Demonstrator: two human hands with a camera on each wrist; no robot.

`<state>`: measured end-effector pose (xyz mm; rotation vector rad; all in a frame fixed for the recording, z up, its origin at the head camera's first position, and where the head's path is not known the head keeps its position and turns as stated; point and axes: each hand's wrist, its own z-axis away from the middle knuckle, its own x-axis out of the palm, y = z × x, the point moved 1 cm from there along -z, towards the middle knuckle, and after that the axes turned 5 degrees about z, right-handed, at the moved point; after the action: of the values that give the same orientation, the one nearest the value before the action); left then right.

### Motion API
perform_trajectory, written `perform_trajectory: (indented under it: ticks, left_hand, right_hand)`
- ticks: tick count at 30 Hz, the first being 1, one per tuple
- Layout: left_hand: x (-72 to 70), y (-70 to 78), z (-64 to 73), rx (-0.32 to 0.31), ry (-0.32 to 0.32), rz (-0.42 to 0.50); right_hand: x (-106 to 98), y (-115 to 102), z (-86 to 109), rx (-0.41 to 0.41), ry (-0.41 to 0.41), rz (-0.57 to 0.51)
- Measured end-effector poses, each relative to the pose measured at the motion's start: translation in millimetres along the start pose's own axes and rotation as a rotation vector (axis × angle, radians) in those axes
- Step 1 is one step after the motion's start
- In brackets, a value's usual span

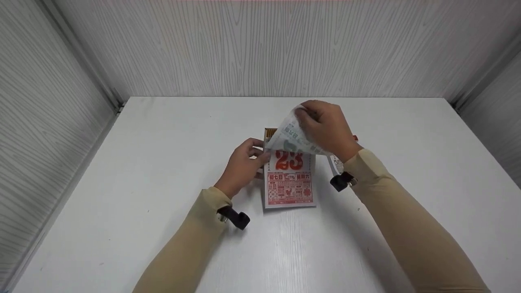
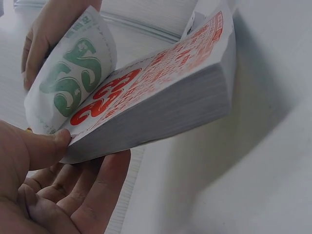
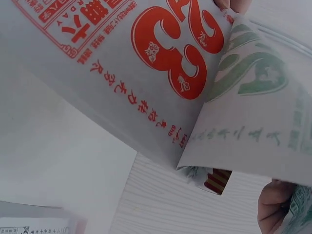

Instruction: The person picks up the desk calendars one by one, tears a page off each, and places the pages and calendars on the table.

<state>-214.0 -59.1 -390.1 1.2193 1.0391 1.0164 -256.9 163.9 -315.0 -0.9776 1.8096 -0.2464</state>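
A thick tear-off calendar (image 1: 289, 189) is in the middle of the white table, its front sheet showing a large red 23 (image 2: 107, 97). My left hand (image 1: 244, 167) grips its left side, thumb on the front sheet and fingers behind the block. Over the calendar's top part, my right hand (image 1: 327, 126) pinches a thin page (image 1: 295, 134) by its raised end. That page is bent up and back, its green 22 (image 2: 73, 78) facing the left wrist view. At the upper edge, a gold strip (image 1: 270, 132) shows beside the page.
Beyond the calendar's right side, partly under my right wrist, lies another printed paper item (image 1: 336, 164); in the right wrist view, a printed sheet (image 3: 34, 226) shows at lower left. A small red piece (image 1: 355, 138) peeks out behind the right wrist. Wood-grain panels (image 1: 260, 49) enclose the table.
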Motion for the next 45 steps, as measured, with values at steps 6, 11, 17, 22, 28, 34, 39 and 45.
perform_trajectory:
  ticks: [6,11,17,22,28,34,39,45]
  left_hand:
    - [1.4,0.7,0.1,0.011,0.009,-0.013]
    - [4.0,1.7,-0.1,0.012,0.013,-0.006]
    - [5.4,1.4,0.1,0.002,0.019,-0.001]
    - [5.1,0.1,0.5,-0.005,0.027,0.002]
    - [5.8,0.1,0.5,0.002,0.023,0.004]
    - [8.0,2.4,2.5,0.001,0.017,-0.009]
    - [11.5,4.1,3.6,-0.001,0.009,-0.005]
    - [14.4,3.8,3.1,0.014,0.002,0.007]
  right_hand:
    - [-3.5,1.6,-4.7,-0.020,0.014,0.004]
    - [-5.1,0.4,-8.2,0.008,0.015,0.016]
    - [-5.0,0.4,-12.3,0.027,0.015,0.037]
    - [-7.4,0.6,-16.1,0.039,0.010,0.011]
    - [-12.8,3.4,-23.2,0.020,0.021,0.009]
    - [-19.1,7.4,-30.3,-0.020,0.048,0.060]
    - [-25.7,9.4,-34.1,0.011,0.036,0.069]
    - [-30.5,7.9,-37.1,0.053,0.019,0.070]
